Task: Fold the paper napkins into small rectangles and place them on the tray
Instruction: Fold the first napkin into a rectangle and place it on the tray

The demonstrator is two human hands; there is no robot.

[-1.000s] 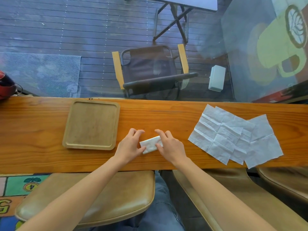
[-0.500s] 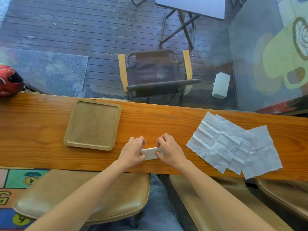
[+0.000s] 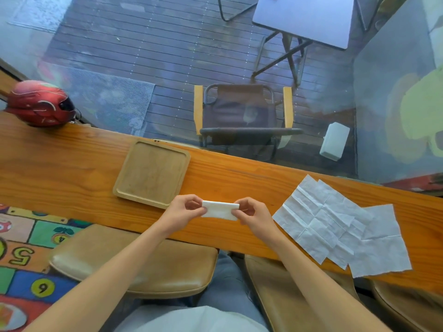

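Long wooden surface (image 3: 72,168) along a window. Unfolded napkins (image 3: 340,226) overlap at its right end. Wooden tray (image 3: 124,190) sits left of centre, bare. Red helmet (image 3: 38,103) far left. Left hand (image 3: 183,213) and right hand (image 3: 254,218) each pinch one end of the folded napkin (image 3: 219,210), just right of the tray's near corner.

Ends of the folded napkin (image 3: 220,210) hidden under pinching fingertips (image 3: 200,210), lower unfolded napkins (image 3: 340,226) partly covered by the ones above, wooden counter (image 3: 72,173) cut off at both frame edges, outdoor table (image 3: 303,19) cropped at top.
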